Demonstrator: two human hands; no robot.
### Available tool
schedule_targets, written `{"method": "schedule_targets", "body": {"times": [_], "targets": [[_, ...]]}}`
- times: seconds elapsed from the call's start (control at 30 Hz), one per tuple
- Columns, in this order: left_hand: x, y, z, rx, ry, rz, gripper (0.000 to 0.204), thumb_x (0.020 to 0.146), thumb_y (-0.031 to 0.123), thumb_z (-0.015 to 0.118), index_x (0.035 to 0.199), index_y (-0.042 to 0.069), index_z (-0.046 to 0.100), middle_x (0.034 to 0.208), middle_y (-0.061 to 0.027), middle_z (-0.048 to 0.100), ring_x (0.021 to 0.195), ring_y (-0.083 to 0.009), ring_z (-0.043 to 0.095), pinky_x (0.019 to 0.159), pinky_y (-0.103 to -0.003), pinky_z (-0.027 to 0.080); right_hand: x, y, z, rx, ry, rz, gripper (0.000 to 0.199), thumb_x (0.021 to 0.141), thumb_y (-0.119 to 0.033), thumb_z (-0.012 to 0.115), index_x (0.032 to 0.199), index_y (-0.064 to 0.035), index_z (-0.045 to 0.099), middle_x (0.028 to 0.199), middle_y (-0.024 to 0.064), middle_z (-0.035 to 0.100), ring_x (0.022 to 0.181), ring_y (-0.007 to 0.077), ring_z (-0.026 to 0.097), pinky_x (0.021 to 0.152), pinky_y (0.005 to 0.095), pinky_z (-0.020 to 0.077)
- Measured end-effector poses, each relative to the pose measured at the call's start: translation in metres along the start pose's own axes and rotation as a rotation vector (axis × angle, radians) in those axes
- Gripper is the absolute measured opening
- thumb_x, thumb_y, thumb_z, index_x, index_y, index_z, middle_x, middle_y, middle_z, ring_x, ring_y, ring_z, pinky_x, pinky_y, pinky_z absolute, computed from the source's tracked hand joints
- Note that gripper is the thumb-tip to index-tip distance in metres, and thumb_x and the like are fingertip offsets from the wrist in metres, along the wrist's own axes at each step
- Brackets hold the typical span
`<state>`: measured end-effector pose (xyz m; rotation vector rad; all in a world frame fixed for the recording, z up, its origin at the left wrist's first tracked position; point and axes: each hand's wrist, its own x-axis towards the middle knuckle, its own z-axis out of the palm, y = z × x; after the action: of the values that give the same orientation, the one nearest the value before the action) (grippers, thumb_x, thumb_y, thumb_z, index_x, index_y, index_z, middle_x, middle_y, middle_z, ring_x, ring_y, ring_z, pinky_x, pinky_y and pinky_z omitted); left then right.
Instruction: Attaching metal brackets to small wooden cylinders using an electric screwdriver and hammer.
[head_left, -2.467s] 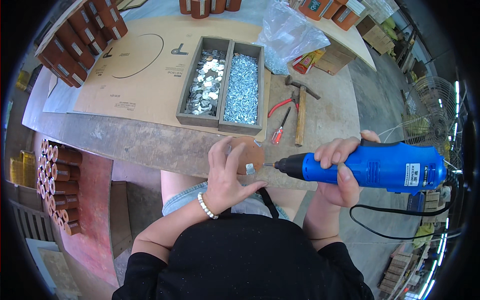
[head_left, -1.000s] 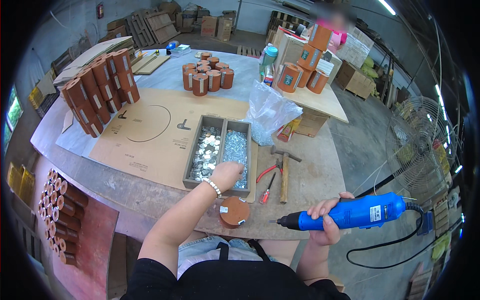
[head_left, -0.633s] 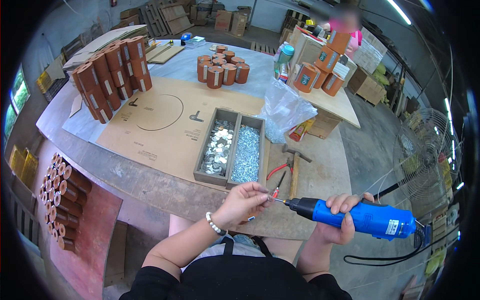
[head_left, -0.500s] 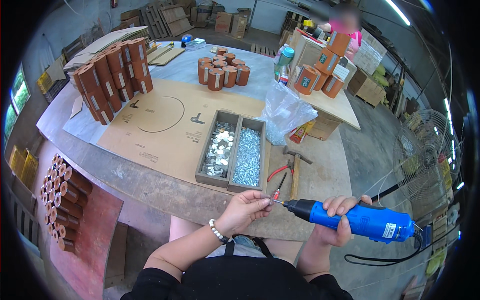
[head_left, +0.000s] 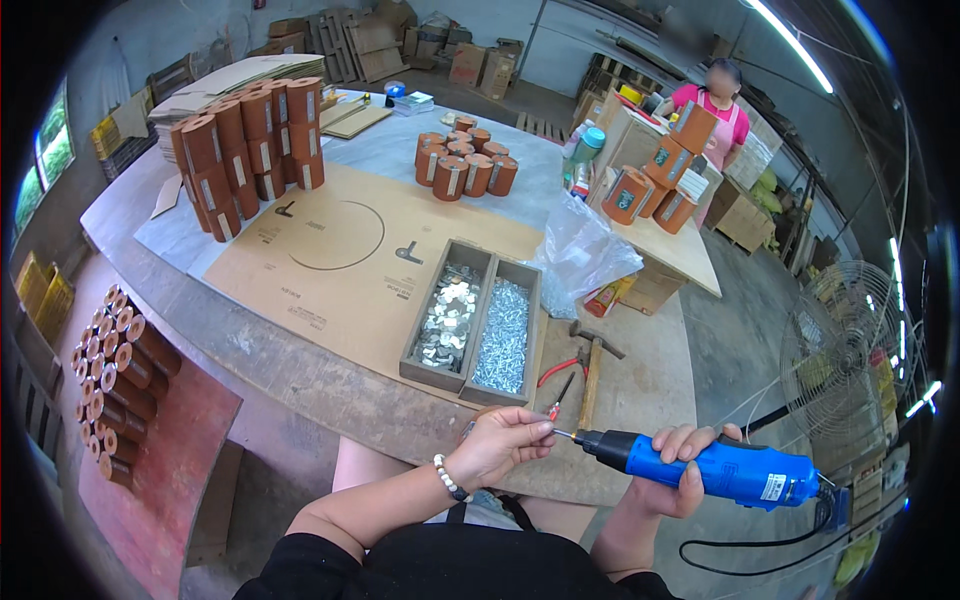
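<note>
In my right hand [head_left: 683, 470] is a blue electric screwdriver [head_left: 735, 472] with a black nose, lying level and pointing left, its cord trailing from the back end. My left hand [head_left: 507, 447] is closed in a pinch at the tip of the thin metal bit [head_left: 566, 434]; what lies between the fingertips is too small to make out. Just beyond the left hand stand two joined wooden trays: the left tray [head_left: 408, 358] holds small flat metal pieces [head_left: 447, 318], the right tray [head_left: 536, 305] many silvery screws [head_left: 506, 335].
A hammer [head_left: 592, 385], red-handled pliers [head_left: 557, 371] and a small screwdriver [head_left: 562, 398] lie right of the trays. Brown cylinders stand stacked on the table [head_left: 232, 150] and beside it [head_left: 122, 380]. A plastic bag [head_left: 590, 250], a caged fan [head_left: 840, 340] and another person [head_left: 715, 115] are at right.
The whole view has shifted slightly, so the trays and cylinders appear a little lower and further right. Both hands keep the same hold, with the bit's tip still at my left fingertips.
</note>
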<state>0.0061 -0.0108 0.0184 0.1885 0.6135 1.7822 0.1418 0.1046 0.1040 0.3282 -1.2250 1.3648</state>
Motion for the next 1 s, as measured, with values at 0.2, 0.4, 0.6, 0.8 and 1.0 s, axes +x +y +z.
{"method": "schedule_targets", "body": {"times": [0.2, 0.4, 0.6, 0.8, 1.0], "targets": [[-0.004, 0.002, -0.004, 0.018, -0.031, -0.003, 0.004, 0.087, 0.004, 0.057, 0.09, 0.003, 0.059, 0.085, -0.0081, 0.063, 0.079, -0.0183, 0.063, 0.072, -0.032, 0.053, -0.004, 0.001, 0.004, 0.052, 0.02, 0.021, 0.06, 0.075, -0.009, 0.054, 0.128, -0.002, 0.026, 0.079, 0.0076, 0.049, 0.065, 0.0167, 0.051, 0.062, 0.0333, 0.0463], [0.0, -0.001, -0.003, 0.028, -0.033, -0.018, 0.003, 0.086, 0.002, 0.055, 0.088, 0.004, 0.056, 0.083, -0.0078, 0.061, 0.078, -0.0195, 0.062, 0.07, -0.032, 0.053, 0.001, -0.01, -0.002, 0.08, 0.004, 0.018, 0.06, 0.076, -0.008, 0.056, 0.129, -0.0063, 0.027, 0.08, 0.0083, 0.051, 0.068, 0.0209, 0.053, 0.064, 0.0395, 0.0469], [-0.003, -0.001, -0.009, 0.084, -0.057, 0.063, 0.004, 0.087, 0.003, 0.054, 0.09, 0.004, 0.057, 0.085, -0.0084, 0.061, 0.075, -0.0175, 0.059, 0.063, -0.028, 0.051, -0.002, -0.005, -0.002, 0.089, -0.046, 0.089, 0.061, 0.077, -0.005, 0.059, 0.128, -0.0123, 0.027, 0.078, 0.0073, 0.052, 0.07, 0.0221, 0.055, 0.066, 0.0409, 0.0457], [-0.003, 0.0, -0.003, 0.096, -0.027, 0.026, 0.006, 0.087, 0.004, 0.055, 0.091, 0.003, 0.058, 0.082, -0.0094, 0.061, 0.072, -0.0163, 0.058, 0.06, -0.026, 0.051, 0.002, -0.008, -0.007, 0.22, -0.083, 0.014, 0.059, 0.073, 0.006, 0.053, 0.125, -0.0055, 0.026, 0.079, 0.0104, 0.052, 0.073, 0.0215, 0.056, 0.07, 0.0388, 0.0482], [-0.012, 0.005, 0.004, 0.138, -0.016, -0.015, 0.008, 0.084, 0.001, 0.057, 0.091, 0.001, 0.055, 0.088, -0.0097, 0.059, 0.078, -0.0178, 0.058, 0.069, -0.03, 0.05, -0.001, -0.01, -0.006, 0.149, 0.086, 0.179, 0.066, 0.074, -0.01, 0.061, 0.131, -0.0116, 0.028, 0.078, 0.0067, 0.052, 0.068, 0.0227, 0.054, 0.066, 0.0425, 0.0462]]}}
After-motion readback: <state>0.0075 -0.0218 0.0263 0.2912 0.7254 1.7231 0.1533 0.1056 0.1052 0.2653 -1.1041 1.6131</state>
